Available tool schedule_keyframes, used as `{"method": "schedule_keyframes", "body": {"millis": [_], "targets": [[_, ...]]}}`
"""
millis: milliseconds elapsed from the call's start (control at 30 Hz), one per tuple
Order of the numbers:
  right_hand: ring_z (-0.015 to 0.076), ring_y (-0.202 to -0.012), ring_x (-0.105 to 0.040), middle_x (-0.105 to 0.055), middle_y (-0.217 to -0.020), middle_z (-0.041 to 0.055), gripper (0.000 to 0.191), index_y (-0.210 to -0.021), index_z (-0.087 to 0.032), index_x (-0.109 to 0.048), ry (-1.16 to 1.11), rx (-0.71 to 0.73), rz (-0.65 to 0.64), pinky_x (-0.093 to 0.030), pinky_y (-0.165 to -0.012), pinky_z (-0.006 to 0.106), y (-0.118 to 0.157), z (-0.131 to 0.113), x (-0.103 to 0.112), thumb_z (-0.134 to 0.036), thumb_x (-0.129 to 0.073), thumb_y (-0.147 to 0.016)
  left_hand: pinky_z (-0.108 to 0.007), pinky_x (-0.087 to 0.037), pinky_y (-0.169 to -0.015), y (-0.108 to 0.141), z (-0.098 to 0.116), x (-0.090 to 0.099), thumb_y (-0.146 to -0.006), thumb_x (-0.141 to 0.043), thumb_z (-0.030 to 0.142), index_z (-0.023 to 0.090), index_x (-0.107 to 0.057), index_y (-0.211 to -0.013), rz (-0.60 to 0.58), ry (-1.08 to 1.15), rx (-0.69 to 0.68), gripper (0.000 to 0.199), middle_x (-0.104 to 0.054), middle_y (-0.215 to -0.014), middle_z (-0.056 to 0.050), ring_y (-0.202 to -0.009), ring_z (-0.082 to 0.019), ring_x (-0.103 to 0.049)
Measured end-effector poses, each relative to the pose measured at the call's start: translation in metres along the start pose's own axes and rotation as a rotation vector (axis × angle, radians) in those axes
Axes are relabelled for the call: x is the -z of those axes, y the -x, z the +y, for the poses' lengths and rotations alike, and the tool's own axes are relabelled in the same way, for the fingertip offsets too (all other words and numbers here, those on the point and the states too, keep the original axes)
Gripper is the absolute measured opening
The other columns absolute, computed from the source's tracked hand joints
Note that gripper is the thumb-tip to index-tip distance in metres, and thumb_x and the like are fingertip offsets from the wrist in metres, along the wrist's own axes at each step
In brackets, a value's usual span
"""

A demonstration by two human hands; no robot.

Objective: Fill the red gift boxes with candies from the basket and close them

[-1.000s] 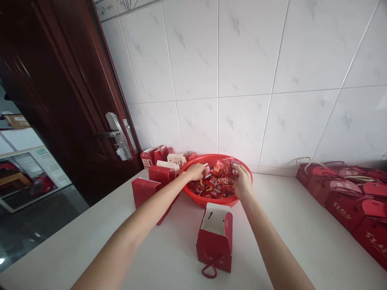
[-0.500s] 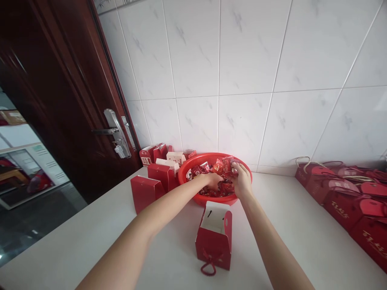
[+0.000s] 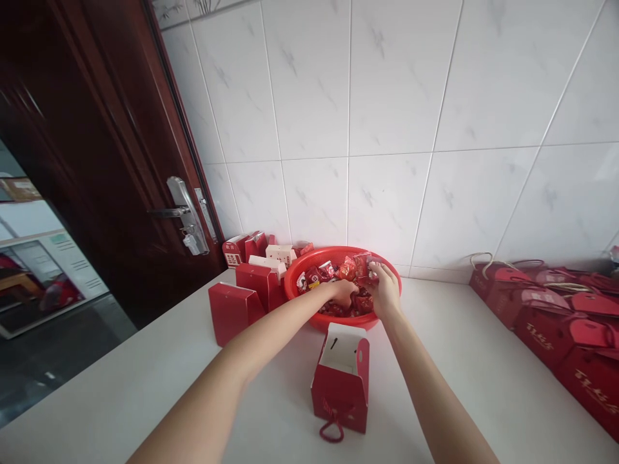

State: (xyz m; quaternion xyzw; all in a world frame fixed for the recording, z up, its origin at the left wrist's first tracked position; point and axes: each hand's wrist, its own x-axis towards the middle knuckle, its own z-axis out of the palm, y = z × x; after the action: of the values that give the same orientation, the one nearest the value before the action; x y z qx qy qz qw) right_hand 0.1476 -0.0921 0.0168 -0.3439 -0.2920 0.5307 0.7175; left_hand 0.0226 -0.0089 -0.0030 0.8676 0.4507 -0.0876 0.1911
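A red plastic basket (image 3: 291, 288) stands against the wall, with many wrapped candies (image 3: 347, 267) inside, mostly red. My left hand (image 3: 344, 293) reaches in among them, fingers curled down; what they grip is hidden. At the basket's right side, my right hand (image 3: 387, 289) is closed on red-wrapped candies, its fingers over the rim. In front of the basket sits an open red gift box (image 3: 341, 399) with a white inside and a red cord loop at its near side. No candy shows in the visible part of its interior.
Several red and cream boxes (image 3: 233, 312) stand left of the basket. Along the right side, red gift boxes (image 3: 541, 335) with cord handles form a row. A dark wooden door (image 3: 111, 142) with a metal handle is at the left, beyond the white table (image 3: 159, 370).
My left fingers have shifted slightly among the candies. My right hand stays at the basket's right side, still holding candies. The view has moved slightly.
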Motion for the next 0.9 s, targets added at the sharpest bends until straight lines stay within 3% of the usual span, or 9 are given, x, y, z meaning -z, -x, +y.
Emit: {"method": "schedule_keyframes", "body": {"millis": [133,267,367,500,700,900], "targets": [[0.0158,-0.066,-0.056,-0.059,-0.069,-0.0029,0.023,-0.064,-0.023,-0.060,0.019,0.001,0.004,-0.050,-0.058,0.029,-0.002,0.001,0.000,-0.035,-0.078,-0.055,-0.026,-0.054,-0.076,0.015,-0.005,0.016,-0.071,-0.057,0.003,0.017,-0.078,-0.102,0.114,0.154,0.004,0.040,-0.078,-0.102,-0.007,-0.091,-0.021,-0.071],[0.0167,-0.069,-0.057,-0.062,-0.071,-0.0019,0.022,-0.064,-0.022,-0.062,0.007,0.008,0.011,-0.050,-0.057,0.029,-0.002,0.002,-0.001,-0.035,-0.077,-0.054,-0.027,-0.054,-0.080,0.029,-0.016,0.023,-0.081,-0.059,0.013,0.016,-0.079,-0.101,0.244,0.321,-0.011,0.029,-0.079,-0.098,-0.004,-0.093,-0.020,-0.071],[0.0170,-0.070,-0.057,-0.063,-0.072,-0.0015,0.022,-0.064,-0.022,-0.062,0.008,0.012,0.023,-0.050,-0.058,0.029,-0.002,0.002,-0.002,-0.036,-0.077,-0.054,-0.029,-0.053,-0.087,0.038,-0.025,0.021,-0.078,-0.067,0.013,0.018,-0.081,-0.096,0.382,0.530,-0.079,0.023,-0.079,-0.099,-0.004,-0.097,-0.021,-0.070],[0.0162,-0.067,-0.053,-0.060,-0.069,-0.0011,0.020,-0.062,-0.022,-0.064,0.010,-0.001,0.024,-0.050,-0.058,0.029,0.000,0.000,-0.004,-0.036,-0.075,-0.054,-0.033,-0.052,-0.095,0.042,-0.033,0.016,-0.070,-0.076,0.011,0.019,-0.078,-0.110,0.548,0.678,-0.127,0.041,-0.076,-0.115,-0.005,-0.107,-0.023,-0.066],[0.0172,-0.069,-0.053,-0.061,-0.068,0.0002,0.018,-0.061,-0.022,-0.066,0.014,0.006,0.035,-0.048,-0.055,0.027,0.002,-0.003,-0.006,-0.035,-0.074,-0.051,-0.038,-0.054,-0.094,0.043,-0.037,0.011,-0.065,-0.087,0.020,0.016,-0.072,-0.121,0.579,0.897,-0.210,0.057,-0.075,-0.112,-0.009,-0.103,-0.024,-0.067],[0.0171,-0.067,-0.054,-0.061,-0.066,-0.0006,0.016,-0.060,-0.023,-0.063,0.030,0.000,0.056,-0.047,-0.057,0.028,0.004,-0.002,-0.006,-0.033,-0.073,-0.052,-0.039,-0.052,-0.094,0.051,-0.031,0.013,-0.068,-0.084,0.017,0.019,-0.070,-0.121,0.515,1.115,-0.235,0.055,-0.075,-0.098,-0.004,-0.094,-0.020,-0.069]]}}
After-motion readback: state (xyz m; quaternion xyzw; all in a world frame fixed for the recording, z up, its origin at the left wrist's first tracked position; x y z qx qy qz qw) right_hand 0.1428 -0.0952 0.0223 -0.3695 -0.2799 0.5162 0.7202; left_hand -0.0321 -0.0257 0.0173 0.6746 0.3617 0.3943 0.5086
